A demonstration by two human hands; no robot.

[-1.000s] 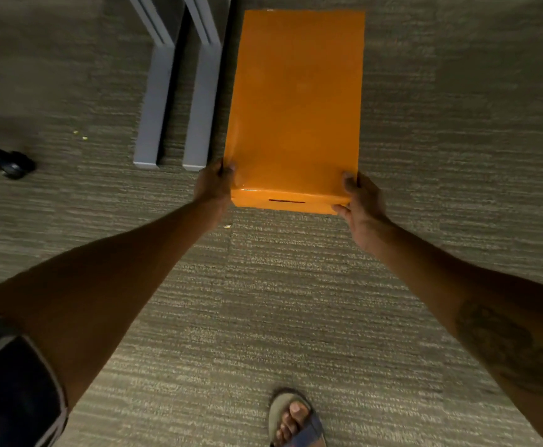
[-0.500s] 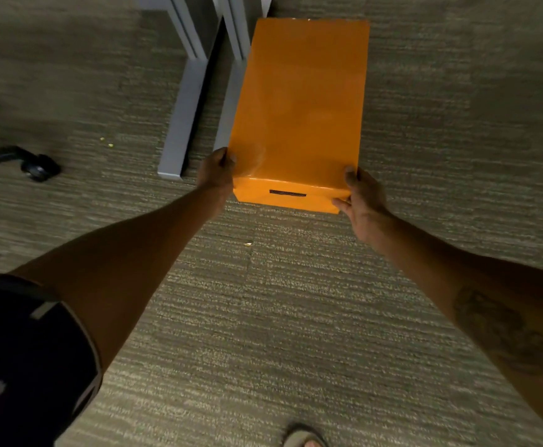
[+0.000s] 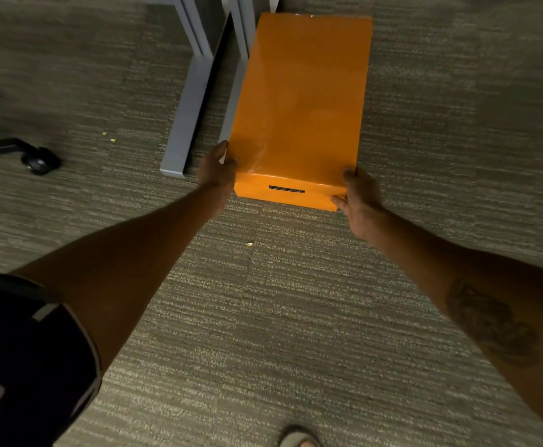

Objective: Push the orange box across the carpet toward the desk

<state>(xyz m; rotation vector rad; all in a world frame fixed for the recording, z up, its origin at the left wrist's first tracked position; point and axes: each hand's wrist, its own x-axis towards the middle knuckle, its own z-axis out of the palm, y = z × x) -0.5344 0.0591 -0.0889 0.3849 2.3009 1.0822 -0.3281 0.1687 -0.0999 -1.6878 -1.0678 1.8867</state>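
A long orange box lies flat on the grey striped carpet, its near end showing a dark slot. My left hand grips the box's near left corner, thumb on top. My right hand clasps the near right corner, fingers wrapped over the edge. Both arms are stretched forward. Two grey metal desk feet run along the floor just left of the box; the box's left side lies against the nearer foot, partly hiding it.
A black chair caster and leg rest on the carpet at the far left. Small crumbs lie on the floor. My sandalled foot shows at the bottom edge, and a dark trouser leg at the lower left.
The box has slid forward alongside the desk feet, with both hands staying on its near corners. The desk feet and chair caster have come further into view.
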